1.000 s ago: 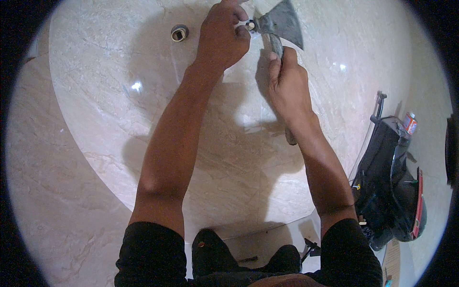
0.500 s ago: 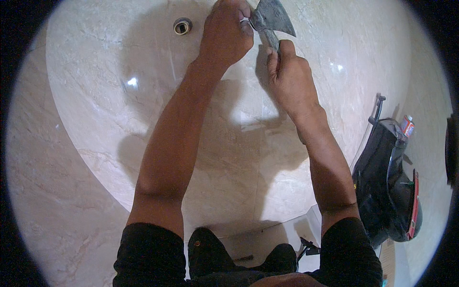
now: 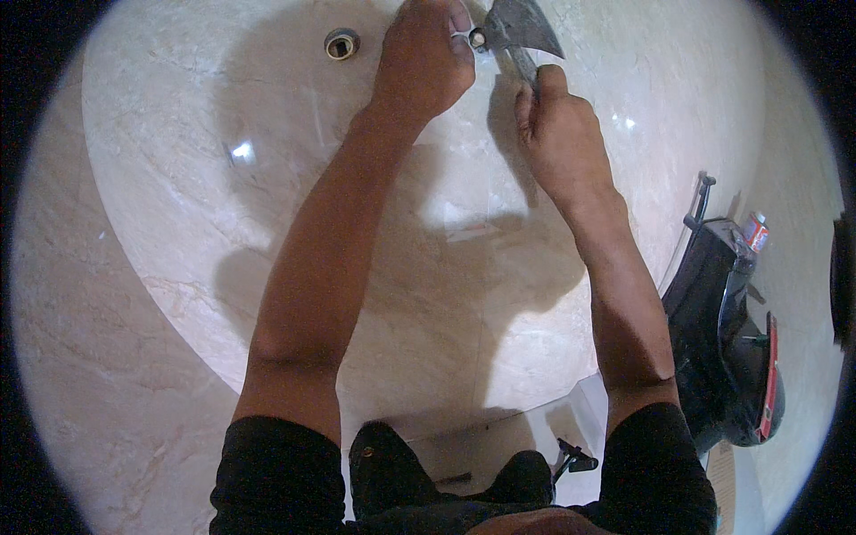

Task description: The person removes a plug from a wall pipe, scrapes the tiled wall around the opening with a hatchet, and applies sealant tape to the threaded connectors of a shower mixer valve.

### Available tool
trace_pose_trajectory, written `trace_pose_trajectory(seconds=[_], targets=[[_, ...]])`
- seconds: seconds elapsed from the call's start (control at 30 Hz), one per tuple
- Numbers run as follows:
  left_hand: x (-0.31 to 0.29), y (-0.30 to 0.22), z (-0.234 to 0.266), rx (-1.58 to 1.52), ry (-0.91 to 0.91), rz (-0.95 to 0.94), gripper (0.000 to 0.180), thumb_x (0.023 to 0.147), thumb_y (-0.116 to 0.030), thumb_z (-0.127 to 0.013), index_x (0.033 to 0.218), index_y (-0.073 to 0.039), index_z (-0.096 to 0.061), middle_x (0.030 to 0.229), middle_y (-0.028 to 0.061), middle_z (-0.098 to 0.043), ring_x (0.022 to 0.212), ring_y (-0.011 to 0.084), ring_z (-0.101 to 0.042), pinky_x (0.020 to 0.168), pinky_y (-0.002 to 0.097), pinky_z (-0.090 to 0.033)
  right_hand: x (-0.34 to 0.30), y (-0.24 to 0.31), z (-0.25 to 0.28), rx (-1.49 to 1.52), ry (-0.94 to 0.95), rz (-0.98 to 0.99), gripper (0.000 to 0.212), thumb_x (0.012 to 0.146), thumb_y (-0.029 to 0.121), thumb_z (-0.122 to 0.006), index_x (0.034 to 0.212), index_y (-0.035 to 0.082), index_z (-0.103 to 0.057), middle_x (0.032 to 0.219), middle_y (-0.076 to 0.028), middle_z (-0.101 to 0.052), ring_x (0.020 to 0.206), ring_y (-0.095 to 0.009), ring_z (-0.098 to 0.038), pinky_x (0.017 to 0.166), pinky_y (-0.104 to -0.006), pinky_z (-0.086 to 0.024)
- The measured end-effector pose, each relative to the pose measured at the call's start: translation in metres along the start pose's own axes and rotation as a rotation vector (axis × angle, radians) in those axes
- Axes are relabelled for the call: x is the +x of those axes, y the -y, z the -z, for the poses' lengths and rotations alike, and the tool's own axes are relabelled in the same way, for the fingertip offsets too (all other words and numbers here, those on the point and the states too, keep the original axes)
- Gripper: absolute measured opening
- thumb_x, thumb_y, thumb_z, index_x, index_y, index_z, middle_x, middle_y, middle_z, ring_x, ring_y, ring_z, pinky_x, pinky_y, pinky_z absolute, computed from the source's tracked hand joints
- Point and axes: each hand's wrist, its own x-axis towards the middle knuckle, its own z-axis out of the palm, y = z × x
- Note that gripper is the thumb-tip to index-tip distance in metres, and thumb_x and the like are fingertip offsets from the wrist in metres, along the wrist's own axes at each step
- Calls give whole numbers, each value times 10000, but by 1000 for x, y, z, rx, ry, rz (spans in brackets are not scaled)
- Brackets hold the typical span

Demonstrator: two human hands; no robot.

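Observation:
My right hand point(image 3: 568, 125) is wrapped round the handle of a hatchet point(image 3: 524, 28), whose grey flared blade points up and to the right. Beside the hatchet's back end, my left hand point(image 3: 423, 58) is closed on a small piece with a pale round end point(image 3: 478, 38). Its fingers and the picture's top edge hide most of that piece, so I cannot tell its kind. Left of this hand, a round metal fitting point(image 3: 341, 45) with a dark, squarish opening sits against the marble-patterned tile surface point(image 3: 294, 178).
A black motorcycle-like body point(image 3: 713, 330) with a red strip point(image 3: 772, 374) stands at the right, a small red-and-white container point(image 3: 757, 234) at its far end. My dark-clothed knees point(image 3: 392, 468) show at the bottom, with a small black bracket-like thing point(image 3: 578, 456) beside them.
My right hand and the hatchet have shifted a little to the right, away from my left hand. The pale round end now shows between them. My left hand has barely moved.

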Motion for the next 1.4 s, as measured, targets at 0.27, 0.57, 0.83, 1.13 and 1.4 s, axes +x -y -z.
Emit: trace_pose_trajectory(seconds=[0.27, 0.57, 0.83, 1.13, 1.4], targets=[[-1, -6, 7, 67, 29, 147, 593, 736, 159, -539, 1292, -46, -513, 926, 135, -578, 824, 293, -608, 765, 379, -512, -14, 26, 26, 309, -172, -38, 236, 1038, 206, -518, 1064, -27, -496, 723, -316, -634, 721, -525, -642, 617, -529, -509], [0, -3, 2, 354, 34, -112, 268, 717, 69, -614, 962, -38, -614, 934, 161, -581, 940, 345, -578, 824, 434, -485, -38, 3, 34, 249, -79, -126, 252, 1009, 188, -530, 1056, -53, -473, 703, -330, -625, 672, -528, -644, 604, -585, -514], [6, -12, 3, 365, 129, 42, 54, 704, 7, -647, 752, -17, -652, 908, 152, -580, 934, 339, -584, 838, 434, -487, -155, -17, 67, 475, 93, -442, 178, 1039, 166, -506, 1088, -1, -473, 658, -262, -583, 582, -464, -610, 525, -489, -438], [8, -15, 5, 346, 133, -12, 87, 696, 36, -633, 757, -22, -655, 881, 141, -592, 905, 334, -596, 809, 426, -497, -198, -36, 54, 629, 385, -630, 227, 1065, 228, -462, 1103, 5, -478, 671, -260, -576, 627, -467, -613, 578, -515, -442], [11, -11, 0, 209, 117, 48, 92, 689, 33, -647, 765, -19, -652, 928, 151, -573, 924, 346, -584, 827, 429, -491, -106, -10, 48, 447, 166, -246, 306, 1048, 202, -484, 1172, -78, -481, 836, -361, -637, 822, -571, -626, 707, -604, -490]])
